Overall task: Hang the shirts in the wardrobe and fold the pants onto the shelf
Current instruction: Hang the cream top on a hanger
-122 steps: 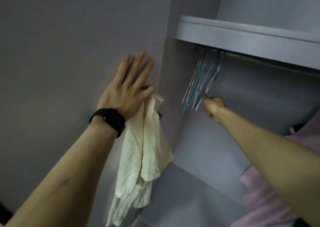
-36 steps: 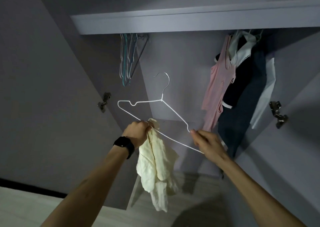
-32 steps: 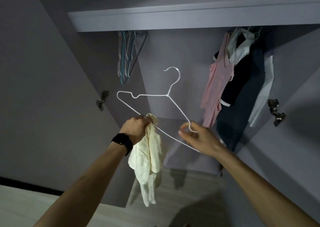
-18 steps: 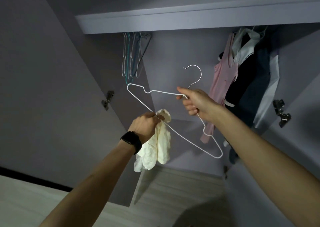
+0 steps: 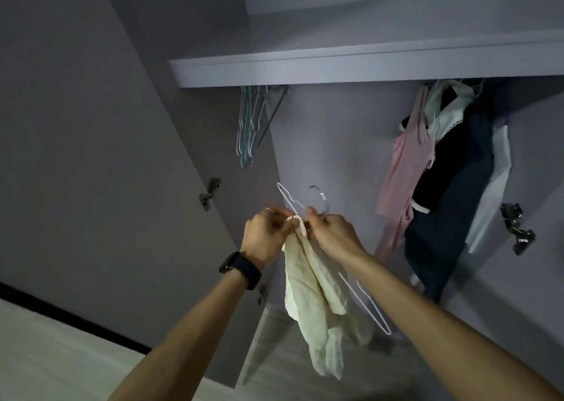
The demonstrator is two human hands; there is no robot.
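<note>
Change vs half a second back: your right hand [image 5: 334, 235] has dropped from up by the hook and now sits knuckle to knuckle with your left hand [image 5: 264, 234]; before, they were apart. The thin white wire hanger [image 5: 367, 304] has come down with it and tilted. One shoulder tip pokes up-left above the left hand, the other end slants down-right under your right forearm, and the hook sticks up just above the right fingers.

Right hand: fingers curled round the hanger's neck. Left hand: fingers curled, pinching the top edge of the crinkled cream cloth shirt [image 5: 308, 281].

The shirt is bunched between both hands and hangs limp below them in long wrinkled folds, in front of the open wardrobe. Can't tell if any of it is threaded over the wire.

Matte grey-lilac wardrobe shelf [image 5: 335, 67] overhead: flat board, square front edge. Under it on the left, a bunch of bare wire hangers [image 5: 248, 125], white and teal. On the right, a soft pink strappy top [image 5: 403, 168] and dark navy garments [image 5: 451, 193], all hanging. Black band watch [image 5: 241, 270] on your left wrist.
</note>
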